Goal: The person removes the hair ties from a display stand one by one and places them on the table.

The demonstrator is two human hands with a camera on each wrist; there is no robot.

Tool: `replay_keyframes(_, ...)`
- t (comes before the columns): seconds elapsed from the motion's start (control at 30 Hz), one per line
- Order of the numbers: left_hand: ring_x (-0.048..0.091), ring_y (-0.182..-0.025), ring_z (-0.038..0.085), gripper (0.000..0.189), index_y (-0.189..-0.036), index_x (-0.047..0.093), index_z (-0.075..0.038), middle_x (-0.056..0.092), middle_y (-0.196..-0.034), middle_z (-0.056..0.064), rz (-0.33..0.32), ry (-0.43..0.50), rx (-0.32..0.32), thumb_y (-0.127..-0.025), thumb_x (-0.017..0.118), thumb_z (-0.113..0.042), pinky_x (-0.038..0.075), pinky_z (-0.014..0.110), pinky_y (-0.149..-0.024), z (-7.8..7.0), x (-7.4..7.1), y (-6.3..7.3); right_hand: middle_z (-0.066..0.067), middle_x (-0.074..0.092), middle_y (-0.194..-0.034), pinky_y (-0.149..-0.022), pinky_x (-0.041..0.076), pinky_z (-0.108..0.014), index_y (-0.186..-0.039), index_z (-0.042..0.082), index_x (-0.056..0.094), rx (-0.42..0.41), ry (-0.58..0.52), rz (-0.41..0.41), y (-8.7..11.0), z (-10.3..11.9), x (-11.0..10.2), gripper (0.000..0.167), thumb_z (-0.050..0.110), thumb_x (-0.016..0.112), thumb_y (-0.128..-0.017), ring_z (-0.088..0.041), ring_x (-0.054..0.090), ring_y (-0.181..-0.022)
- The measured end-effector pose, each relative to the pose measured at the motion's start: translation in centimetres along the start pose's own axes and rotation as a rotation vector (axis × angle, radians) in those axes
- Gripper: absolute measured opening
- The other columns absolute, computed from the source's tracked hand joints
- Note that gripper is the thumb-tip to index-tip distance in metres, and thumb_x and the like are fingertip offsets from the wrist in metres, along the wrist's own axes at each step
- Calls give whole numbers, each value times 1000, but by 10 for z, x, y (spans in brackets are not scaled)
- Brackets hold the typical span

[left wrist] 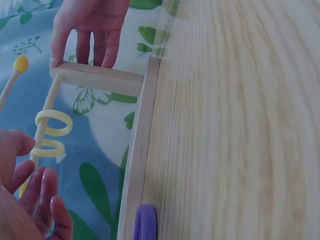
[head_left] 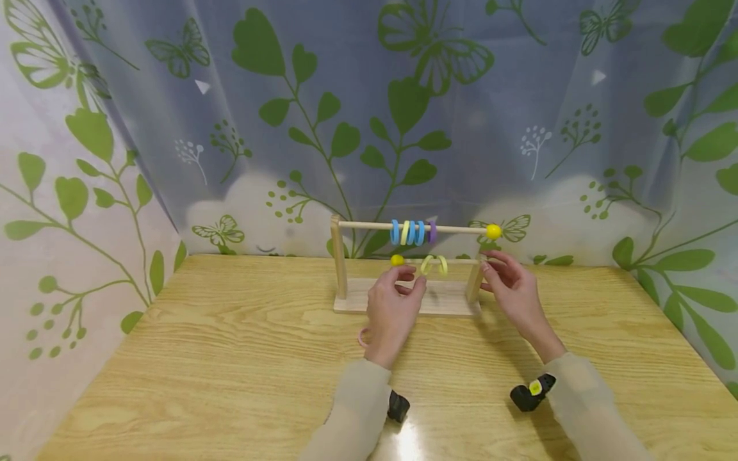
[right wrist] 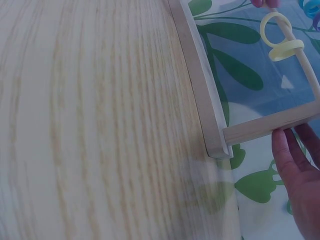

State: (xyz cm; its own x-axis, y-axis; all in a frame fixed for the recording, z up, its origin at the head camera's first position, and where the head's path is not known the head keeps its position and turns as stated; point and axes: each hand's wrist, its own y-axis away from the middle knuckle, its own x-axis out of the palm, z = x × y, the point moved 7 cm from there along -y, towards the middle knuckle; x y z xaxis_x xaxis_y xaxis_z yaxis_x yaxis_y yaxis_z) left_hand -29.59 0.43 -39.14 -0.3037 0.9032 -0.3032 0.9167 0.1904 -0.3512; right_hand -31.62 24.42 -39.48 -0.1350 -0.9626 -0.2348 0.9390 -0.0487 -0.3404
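Note:
A wooden rack (head_left: pixel 406 306) stands on the table. Its upper rod (head_left: pixel 363 225) carries several blue, yellow and purple rings (head_left: pixel 419 233); a yellow bead (head_left: pixel 493 232) caps it. Two pale yellow rings (left wrist: pixel 53 123) hang on the lower rod (left wrist: pixel 52 93), which ends in another yellow bead (head_left: pixel 396 260). My left hand (head_left: pixel 394 307) is at this lower rod, fingers loosely bent and fingertips close to the nearer yellow ring; contact is unclear. With thumb and fingers, my right hand (head_left: pixel 513 291) holds the upper part of the short right post (right wrist: pixel 265 125).
A pink ring (head_left: pixel 362 338) lies on the table, partly behind my left wrist. A purple ring (left wrist: pixel 145 222) is beside the rack's base in the left wrist view. Behind the table (head_left: pixel 230 358) hangs a leaf-patterned curtain (head_left: pixel 357 96). Black wrist cameras (head_left: pixel 526 396) sit at both cuffs.

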Motion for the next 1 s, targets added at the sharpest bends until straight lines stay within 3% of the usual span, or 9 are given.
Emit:
replay_keyframes(0.2, 69, -72, 9, 21, -106, 77, -16, 76, -99, 1, -26, -15, -17, -91, 76, -30, 54, 26, -66, 1, 4, -1, 17, 65, -110, -78, 60, -20, -139, -4, 55, -5, 0, -1, 0, 0, 0, 41, 20, 58, -105, 6, 66, -97)
replay_keyframes(0.3, 68, -72, 8, 20, -105, 77, -18, 76, -98, -1, -28, -18, -25, -90, 76, -30, 54, 26, -65, 1, 6, -1, 8, 67, -113, -78, 60, -20, -139, -3, 56, -2, 0, 1, 0, 0, 0, 41, 20, 58, -105, 5, 66, -98)
replay_keyframes(0.47, 68, -72, 7, 20, -106, 77, -19, 76, -97, -2, -25, -21, -34, -91, 76, -31, 54, 27, -66, 0, 8, -2, 4, 67, -116, -79, 60, -20, -140, -3, 56, -5, 2, 4, 0, 0, 0, 42, 21, 58, -106, 5, 66, -98)
replay_keyframes(0.5, 68, -72, 7, 19, -105, 77, -19, 76, -98, -2, -25, -23, -35, -91, 75, -31, 54, 27, -66, 0, 9, -2, 8, 66, -114, -79, 60, -20, -140, -3, 56, -6, 2, 3, 0, 0, 0, 42, 21, 58, -105, 5, 66, -98)
replay_keyframes(0.73, 68, -71, 6, 16, -102, 77, -19, 76, -94, -5, -43, -32, -38, -91, 75, -30, 54, 28, -65, 0, 11, -3, -2, 68, -118, -78, 61, -20, -139, -3, 56, -11, -5, 2, 0, 0, 0, 41, 21, 58, -105, 4, 67, -97)
replay_keyframes(1.0, 68, -71, 7, 14, -102, 77, -19, 76, -94, -5, -45, -28, -41, -93, 73, -29, 54, 28, -66, 1, 12, -5, 4, 68, -115, -78, 61, -20, -139, -4, 56, -13, -12, 1, 0, 0, 0, 41, 20, 58, -106, 4, 67, -97)
